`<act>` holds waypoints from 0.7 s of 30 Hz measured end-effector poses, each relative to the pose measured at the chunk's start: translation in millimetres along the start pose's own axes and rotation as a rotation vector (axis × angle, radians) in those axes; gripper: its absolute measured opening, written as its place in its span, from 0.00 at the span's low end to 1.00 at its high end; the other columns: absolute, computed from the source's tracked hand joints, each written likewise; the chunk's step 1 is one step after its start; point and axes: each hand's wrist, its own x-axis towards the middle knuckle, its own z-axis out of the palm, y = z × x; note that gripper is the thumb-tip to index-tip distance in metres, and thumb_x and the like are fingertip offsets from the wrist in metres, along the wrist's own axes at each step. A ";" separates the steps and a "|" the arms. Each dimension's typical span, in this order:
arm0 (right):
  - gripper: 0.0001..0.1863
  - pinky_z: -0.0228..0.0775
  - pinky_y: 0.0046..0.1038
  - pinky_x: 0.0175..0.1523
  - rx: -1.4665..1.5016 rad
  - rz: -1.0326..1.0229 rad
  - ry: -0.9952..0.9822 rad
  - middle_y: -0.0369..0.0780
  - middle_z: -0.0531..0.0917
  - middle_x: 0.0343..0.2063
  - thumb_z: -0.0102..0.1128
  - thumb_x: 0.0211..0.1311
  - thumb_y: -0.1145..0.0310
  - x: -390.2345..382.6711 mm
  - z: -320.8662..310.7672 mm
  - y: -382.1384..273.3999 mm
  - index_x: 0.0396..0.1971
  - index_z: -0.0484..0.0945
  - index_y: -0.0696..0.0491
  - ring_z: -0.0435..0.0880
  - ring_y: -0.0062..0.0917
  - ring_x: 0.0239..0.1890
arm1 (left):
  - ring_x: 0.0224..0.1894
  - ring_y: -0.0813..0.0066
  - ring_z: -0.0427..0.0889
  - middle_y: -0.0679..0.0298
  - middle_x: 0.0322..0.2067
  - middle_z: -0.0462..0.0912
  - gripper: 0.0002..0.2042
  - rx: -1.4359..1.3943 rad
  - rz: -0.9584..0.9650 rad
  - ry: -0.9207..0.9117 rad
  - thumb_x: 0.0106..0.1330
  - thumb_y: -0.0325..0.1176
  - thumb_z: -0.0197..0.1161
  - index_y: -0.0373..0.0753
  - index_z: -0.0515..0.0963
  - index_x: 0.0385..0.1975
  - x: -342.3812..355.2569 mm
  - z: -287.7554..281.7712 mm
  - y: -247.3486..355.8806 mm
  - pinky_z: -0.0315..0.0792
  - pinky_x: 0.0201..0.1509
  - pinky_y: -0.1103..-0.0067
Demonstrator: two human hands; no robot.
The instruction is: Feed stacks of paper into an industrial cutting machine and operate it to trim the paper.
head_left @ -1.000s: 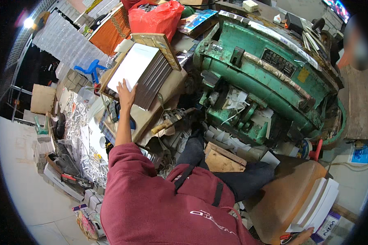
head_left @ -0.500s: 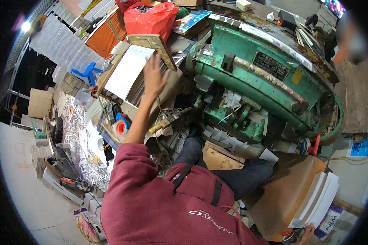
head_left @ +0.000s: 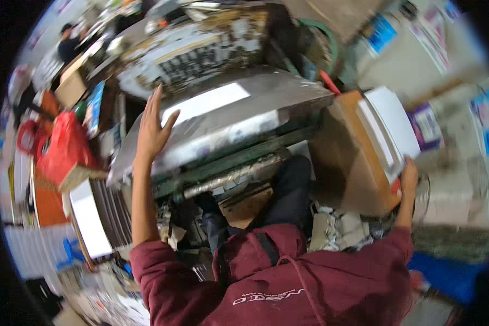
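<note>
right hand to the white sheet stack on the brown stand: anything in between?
Nothing visible. The right hand already rests at the near edge of the white sheet stack on the brown stand. The left hand lies on the metal plate.

Red bag [head_left: 62, 146] left; white sheet stack [head_left: 388, 127] right.

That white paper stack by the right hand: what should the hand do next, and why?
Probably lift a sheet off the white paper stack. The right hand already touches its near edge, and the left hand rests open on the metal plate, beside a white sheet.
</note>
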 end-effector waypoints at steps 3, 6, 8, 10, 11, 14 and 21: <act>0.14 0.76 0.36 0.40 0.122 0.041 -0.110 0.46 0.83 0.34 0.47 0.66 0.68 22.0 -16.5 -1.3 0.44 0.78 0.56 0.84 0.43 0.35 | 0.73 0.50 0.43 0.55 0.72 0.45 0.44 0.076 -0.169 -0.423 0.64 0.60 0.52 0.40 0.40 0.71 -10.6 36.4 -50.5 0.45 0.73 0.61; 0.14 0.77 0.26 0.27 0.530 0.255 -0.249 0.43 0.83 0.31 0.51 0.67 0.63 23.8 -14.5 34.8 0.44 0.79 0.56 0.85 0.30 0.24 | 0.74 0.54 0.37 0.55 0.72 0.43 0.42 0.228 -0.255 -0.631 0.66 0.65 0.42 0.44 0.42 0.72 -44.2 78.1 -53.9 0.36 0.73 0.57; 0.16 0.75 0.23 0.23 0.667 0.311 -0.275 0.41 0.82 0.30 0.53 0.67 0.60 23.8 -11.0 67.2 0.44 0.79 0.56 0.84 0.25 0.20 | 0.74 0.55 0.37 0.56 0.72 0.43 0.41 0.258 -0.237 -0.621 0.66 0.66 0.40 0.46 0.44 0.72 -66.3 79.6 -13.1 0.34 0.74 0.57; 0.20 0.75 0.20 0.21 0.775 0.328 -0.330 0.40 0.83 0.29 0.58 0.65 0.56 18.8 -15.4 77.9 0.46 0.78 0.58 0.84 0.22 0.19 | 0.74 0.54 0.38 0.54 0.72 0.44 0.38 0.236 -0.235 -0.529 0.67 0.64 0.42 0.48 0.47 0.72 -87.7 74.8 7.5 0.33 0.74 0.57; 0.20 0.75 0.20 0.21 0.769 0.329 -0.340 0.40 0.83 0.29 0.58 0.65 0.56 23.4 -12.2 75.3 0.46 0.78 0.58 0.84 0.22 0.19 | 0.74 0.54 0.38 0.54 0.72 0.44 0.38 0.233 -0.242 -0.538 0.67 0.64 0.42 0.48 0.47 0.72 -100.9 72.0 15.0 0.33 0.74 0.57; 0.17 0.74 0.19 0.20 0.818 0.329 -0.317 0.39 0.83 0.27 0.56 0.67 0.59 28.0 -7.1 66.7 0.45 0.78 0.59 0.83 0.22 0.18 | 0.73 0.48 0.40 0.48 0.71 0.43 0.40 0.196 -0.167 -0.434 0.64 0.62 0.48 0.46 0.48 0.71 -131.7 62.1 38.2 0.34 0.73 0.56; 0.12 0.78 0.28 0.32 0.492 0.186 0.234 0.46 0.82 0.29 0.47 0.71 0.65 11.6 -39.4 -6.0 0.42 0.75 0.57 0.86 0.29 0.32 | 0.70 0.51 0.54 0.52 0.68 0.57 0.42 0.316 -0.160 -0.485 0.48 0.12 0.53 0.49 0.58 0.68 -153.8 -23.0 86.4 0.57 0.70 0.61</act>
